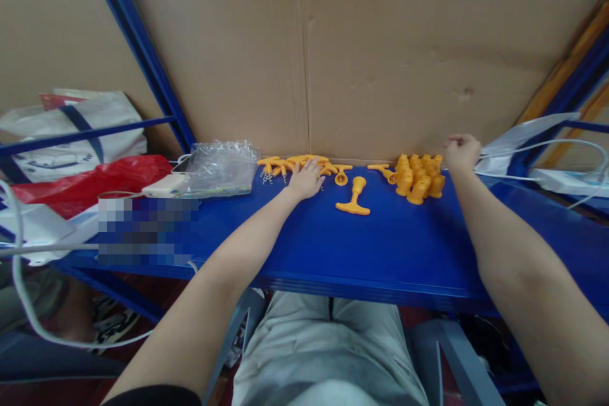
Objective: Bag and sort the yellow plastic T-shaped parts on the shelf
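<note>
My left hand (305, 181) lies with its fingers stretched out over a row of yellow T-shaped handles (271, 161), some with metal corkscrew spirals. My right hand (462, 151) is closed, just right of a cluster of yellow flared sleeves (419, 179); whatever it may hold is hidden. Between the hands, an assembled yellow corkscrew (354, 196) lies with its T-handle toward me and its sleeve away. Another corkscrew (341, 174) points its open sleeve end at me beside my left hand. A third corkscrew (384, 172) touches or nearly touches the sleeve cluster.
A clear plastic bag (221, 168) and a white power strip (164, 185) lie on the blue shelf (361, 254) to the left. Past them are a red bag (109, 181) and a white tote bag (95, 139). Cardboard (356, 51) stands behind. White cables (547, 146) run at right.
</note>
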Available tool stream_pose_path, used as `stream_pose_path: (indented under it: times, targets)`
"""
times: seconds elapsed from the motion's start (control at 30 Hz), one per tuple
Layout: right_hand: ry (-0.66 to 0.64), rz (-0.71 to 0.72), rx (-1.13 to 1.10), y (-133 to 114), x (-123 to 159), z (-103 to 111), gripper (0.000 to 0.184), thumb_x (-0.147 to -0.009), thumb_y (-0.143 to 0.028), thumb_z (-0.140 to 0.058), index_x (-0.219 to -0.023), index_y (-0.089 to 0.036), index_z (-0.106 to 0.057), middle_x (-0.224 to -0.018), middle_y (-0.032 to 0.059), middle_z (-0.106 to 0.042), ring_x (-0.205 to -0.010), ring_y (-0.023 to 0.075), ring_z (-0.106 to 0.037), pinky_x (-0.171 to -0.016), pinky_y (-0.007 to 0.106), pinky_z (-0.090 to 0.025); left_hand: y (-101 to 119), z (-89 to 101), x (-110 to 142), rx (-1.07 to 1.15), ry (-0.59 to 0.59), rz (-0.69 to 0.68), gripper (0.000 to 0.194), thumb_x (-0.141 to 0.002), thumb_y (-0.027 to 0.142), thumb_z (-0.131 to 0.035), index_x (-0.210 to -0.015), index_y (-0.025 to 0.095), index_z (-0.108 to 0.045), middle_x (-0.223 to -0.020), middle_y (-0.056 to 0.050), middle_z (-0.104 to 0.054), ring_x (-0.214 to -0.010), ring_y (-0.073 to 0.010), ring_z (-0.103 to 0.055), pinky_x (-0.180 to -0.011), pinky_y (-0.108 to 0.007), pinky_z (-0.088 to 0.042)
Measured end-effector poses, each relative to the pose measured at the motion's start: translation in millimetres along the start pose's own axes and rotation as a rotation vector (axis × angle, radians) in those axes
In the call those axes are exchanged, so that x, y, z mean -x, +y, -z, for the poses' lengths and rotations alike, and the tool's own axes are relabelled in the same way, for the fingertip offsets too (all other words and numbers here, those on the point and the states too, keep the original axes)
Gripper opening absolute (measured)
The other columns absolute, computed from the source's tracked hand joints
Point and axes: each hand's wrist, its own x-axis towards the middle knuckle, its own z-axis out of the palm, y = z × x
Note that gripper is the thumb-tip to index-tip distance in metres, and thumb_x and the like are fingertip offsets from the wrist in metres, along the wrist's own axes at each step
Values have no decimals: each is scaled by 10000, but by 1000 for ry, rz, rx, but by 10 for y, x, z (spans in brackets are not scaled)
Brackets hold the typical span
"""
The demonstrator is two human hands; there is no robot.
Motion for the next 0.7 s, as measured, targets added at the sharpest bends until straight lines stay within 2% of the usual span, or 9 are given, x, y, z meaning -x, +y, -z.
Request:
stream_pose_path:
  times: [0.07, 0.17, 0.2, 0.33, 0.43, 0.5, 0.6, 0.7]
  targets:
    - [-16, -15, -84, -259, -13, -18, 444, -832, -49, -400, -1128, -48, -732, -1034, 213, -757, -892, 200, -679, -794, 280, -478, -20, -17, -11, -3, 8, 23, 532, -1047, 352, -309, -1544, 204, -429, -1705, -79, -222, -1580, -258, -196, -1274, -519, -193]
    - [-119, 136, -128, -720, 81, -22, 446, -855, -53, -393, -1160, -63, -718, -1042, 173, -760, -933, 188, -681, -840, 281, -483, -74, -76, -46, 41, 35, 28, 535, -1045, 361, -313, -1550, 218, -417, -1701, -89, -229, -1574, -292, -209, -1259, -562, -211]
    - [-181, 197, -107, -872, 147, -24, 440, -862, -62, -395, -1163, -71, -715, -1042, 164, -760, -937, 193, -682, -846, 290, -486, -94, -103, -62, 62, 48, 18, 537, -1043, 359, -318, -1552, 217, -413, -1698, -100, -234, -1571, -302, -214, -1253, -580, -213]
    - [-570, 539, 101, -1343, 592, -86, 381, -924, -187, -441, -1177, -139, -723, -1135, 132, -752, -1029, 240, -678, -891, 333, -479, -149, -218, -132, 131, 70, -53, 536, -1033, 331, -350, -1533, 155, -430, -1687, -152, -243, -1570, -305, -216, -1249, -600, -193]
    - [-788, 712, 379, -1502, 1022, -204, 379, -969, -299, -462, -1235, -185, -706, -1269, 130, -719, -1170, 290, -653, -958, 387, -460, -144, -271, -165, 169, 91, -103, 523, -1015, 312, -392, -1509, 154, -460, -1676, -161, -278, -1551, -303, -277, -1257, -580, -194]
    - [-876, 774, 530, -1531, 1259, -304, 390, -988, -345, -461, -1257, -180, -690, -1332, 153, -687, -1239, 312, -625, -1020, 440, -422, -119, -279, -166, 184, 100, -112, 522, -1000, 290, -418, -1502, 157, -468, -1670, -165, -295, -1544, -307, -296, -1256, -570, -214]
    - [-953, 769, 584, -1525, 1441, -439, 439, -1005, -358, -427, -1341, -160, -630, -1381, 175, -653, -1277, 318, -606, -1068, 490, -372, -69, -255, -140, 163, 87, -103, 526, -993, 263, -421, -1498, 123, -469, -1671, -182, -279, -1558, -313, -255, -1247, -581, -239]
    - [-994, 728, 555, -1523, 1439, -516, 460, -992, -416, -438, -1363, -202, -606, -1391, 148, -653, -1291, 327, -593, -1077, 528, -351, -27, -215, -107, 127, 84, -82, 518, -1005, 268, -398, -1491, 106, -479, -1675, -176, -267, -1563, -307, -242, -1255, -579, -221]
